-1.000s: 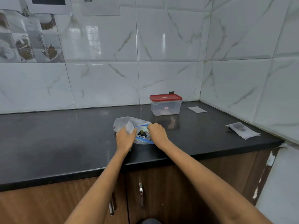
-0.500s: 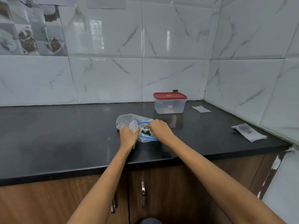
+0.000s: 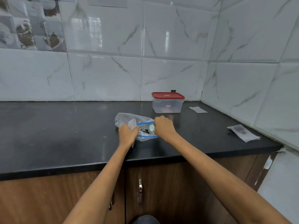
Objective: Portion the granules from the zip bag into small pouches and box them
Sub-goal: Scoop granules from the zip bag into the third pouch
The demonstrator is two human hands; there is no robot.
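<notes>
Nearest, below the counter edge, are brown wood-grain cabinet doors [image 3: 169, 183] with a metal handle [image 3: 140, 189] between the two forearms. On the black countertop [image 3: 56, 135], close to its front edge, lies the clear zip bag [image 3: 127, 121] with its blue-edged mouth turned toward the person. The left hand [image 3: 127, 135] is curled round a small translucent pouch [image 3: 132, 124] held up right at the left side of that mouth, and seems to pinch the bag's rim as well, though that cannot be told for sure. The right hand [image 3: 163, 127] is fisted at the right side of the mouth, gripping what looks like a pale green scoop [image 3: 151, 128] that dips into the opening. Holding the pouch against the mouth likely keeps the transfer short, so little spills. The dark granules [image 3: 146, 131] sit inside the bag just within the mouth, between the two hands. Well to the right, near the side wall, a filled pouch [image 3: 243, 132] with dark contents lies flat, probably set aside once portioned. Farther back stands the clear plastic box [image 3: 167, 105] with its red lid [image 3: 168, 95] still on, so boxing appears not to have begun; a flat empty pouch [image 3: 198, 109] lies beside it. Behind all this, glossy white marble-pattern wall tiles [image 3: 105, 78] meet in a corner, with picture tiles [image 3: 29, 29] at upper left.
</notes>
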